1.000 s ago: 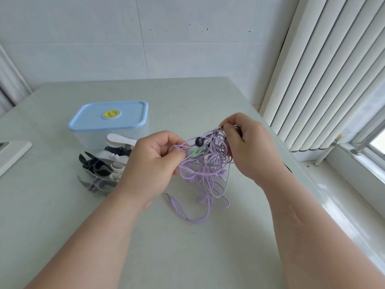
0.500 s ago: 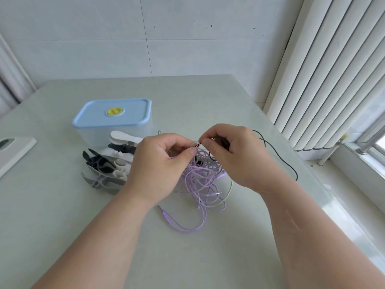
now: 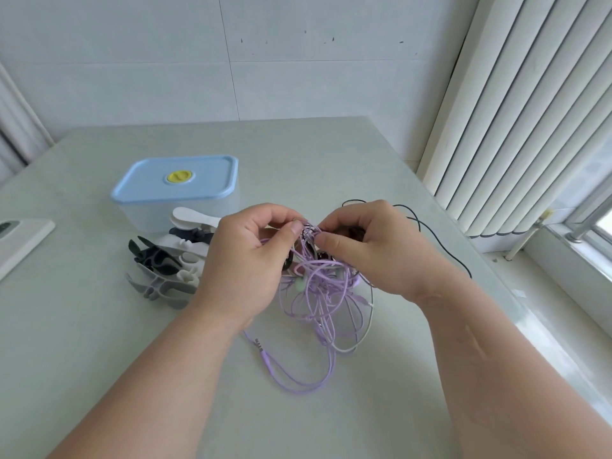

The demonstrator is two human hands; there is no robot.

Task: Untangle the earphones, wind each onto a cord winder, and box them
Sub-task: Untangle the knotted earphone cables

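Observation:
A tangle of earphone cords [image 3: 318, 293], mostly purple with grey-white and black strands, hangs over the table between my hands. My left hand [image 3: 251, 260] pinches the top of the tangle from the left. My right hand [image 3: 374, 250] pinches it from the right, fingertips nearly meeting the left thumb. A purple plug end [image 3: 261, 349] trails on the table below. A black cord [image 3: 430, 233] runs out behind my right hand. Several cord winders [image 3: 165, 263] in black, white and grey lie piled left of my left hand. The box [image 3: 178, 190] with a blue lid stands shut behind them.
The grey table [image 3: 99, 359] ends at a right edge near the vertical blinds [image 3: 530, 127] and a window sill [image 3: 579, 253]. A white flat device [image 3: 20, 240] lies at the table's left edge. A tiled wall stands behind the table.
Both hands and the tangle have dropped lower towards the table and drawn close together at its top. A black cord has come out behind my right hand.

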